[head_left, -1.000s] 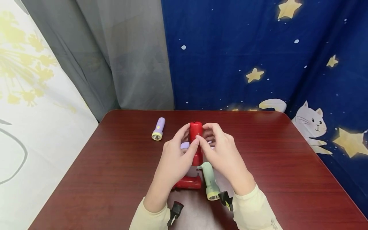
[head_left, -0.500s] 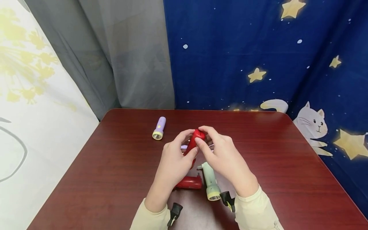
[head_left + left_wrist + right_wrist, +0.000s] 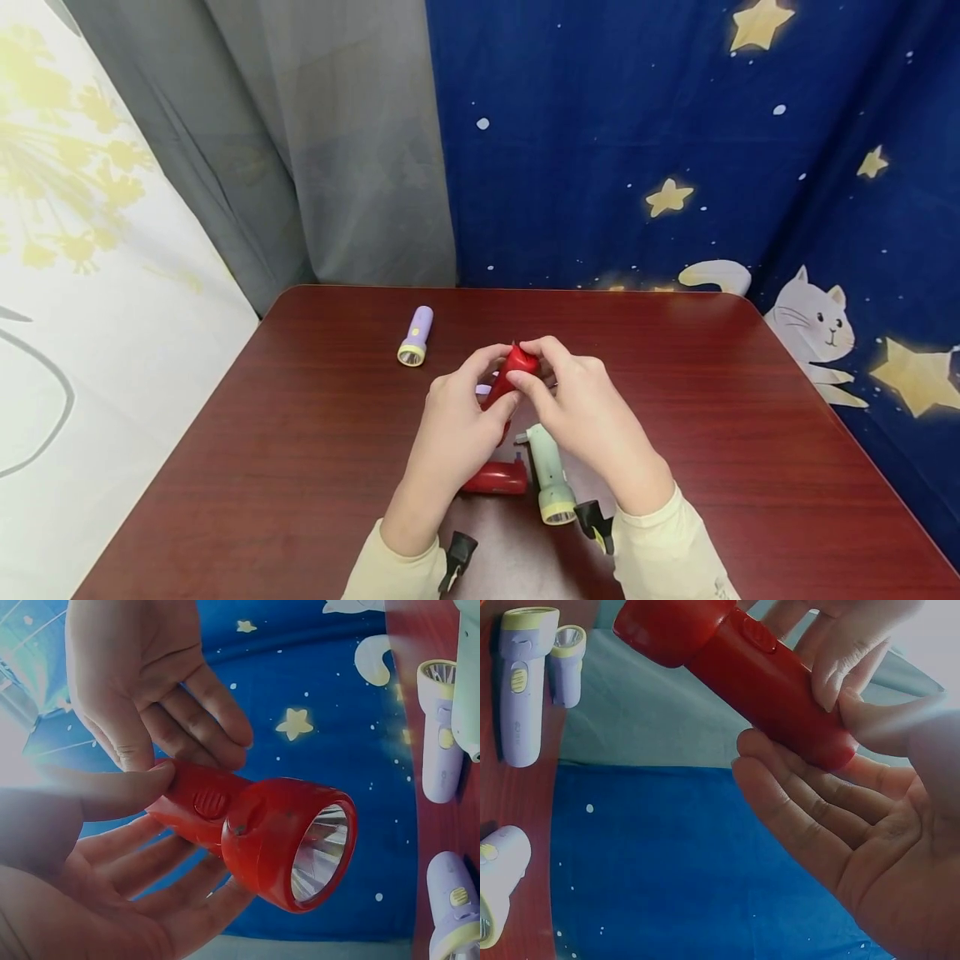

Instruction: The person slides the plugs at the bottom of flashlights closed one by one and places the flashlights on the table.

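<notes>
A red flashlight (image 3: 504, 385) is held up over the table between both hands, tail end upward and tilted in the head view. My left hand (image 3: 453, 421) grips its body, thumb on the switch side and fingers beneath, as the left wrist view shows. At the tail end, my right hand (image 3: 588, 412) pinches it between thumb and index finger; its other fingers stretch out loosely beside the barrel. The lens (image 3: 324, 851) and ridged switch (image 3: 211, 802) show in the left wrist view. A small dark tip sticks up at the tail.
Below the hands lie another red flashlight (image 3: 495, 478) and a green flashlight (image 3: 551, 471), each with a small prong out at its end. A purple flashlight (image 3: 416, 336) lies farther back left. More purple flashlights (image 3: 523, 712) lie beyond the hands, mostly hidden in the head view.
The red flashlight has gone from nearly upright to tilted, and both hands have lowered slightly with it. The right fingers have shifted onto its tail end. The flashlights on the table stay put.
</notes>
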The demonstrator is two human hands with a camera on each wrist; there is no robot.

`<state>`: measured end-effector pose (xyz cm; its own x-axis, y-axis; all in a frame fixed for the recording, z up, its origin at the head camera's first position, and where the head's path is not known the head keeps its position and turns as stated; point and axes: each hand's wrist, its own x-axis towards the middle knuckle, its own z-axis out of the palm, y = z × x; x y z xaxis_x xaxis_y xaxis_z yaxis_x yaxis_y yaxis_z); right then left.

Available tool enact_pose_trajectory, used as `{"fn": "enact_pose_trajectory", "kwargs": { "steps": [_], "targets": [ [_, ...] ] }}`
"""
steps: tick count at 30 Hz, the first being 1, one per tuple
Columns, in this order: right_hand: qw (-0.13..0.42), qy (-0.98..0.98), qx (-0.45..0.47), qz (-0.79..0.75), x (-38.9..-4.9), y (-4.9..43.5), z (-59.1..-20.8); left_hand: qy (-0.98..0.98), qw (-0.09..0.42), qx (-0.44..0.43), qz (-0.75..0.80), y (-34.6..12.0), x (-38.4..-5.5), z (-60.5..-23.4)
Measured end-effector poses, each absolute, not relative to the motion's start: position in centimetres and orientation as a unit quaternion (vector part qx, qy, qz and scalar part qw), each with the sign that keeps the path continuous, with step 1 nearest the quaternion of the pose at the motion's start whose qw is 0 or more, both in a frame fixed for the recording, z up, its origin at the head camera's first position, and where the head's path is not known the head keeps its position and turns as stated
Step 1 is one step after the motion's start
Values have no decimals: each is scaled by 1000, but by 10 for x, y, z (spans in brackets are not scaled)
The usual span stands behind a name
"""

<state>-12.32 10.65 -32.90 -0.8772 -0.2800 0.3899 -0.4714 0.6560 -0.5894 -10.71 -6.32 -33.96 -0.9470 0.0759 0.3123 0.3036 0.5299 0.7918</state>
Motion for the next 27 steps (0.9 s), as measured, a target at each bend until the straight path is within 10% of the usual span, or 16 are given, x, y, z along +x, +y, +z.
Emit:
{"fn": "enact_pose_trajectory", "kwargs": {
  "steps": [27],
  "targets": [
    [121,-909,186,354,-131,107,-334,-882,143,-125,-431,-60,-115,-348]
  ]
}}
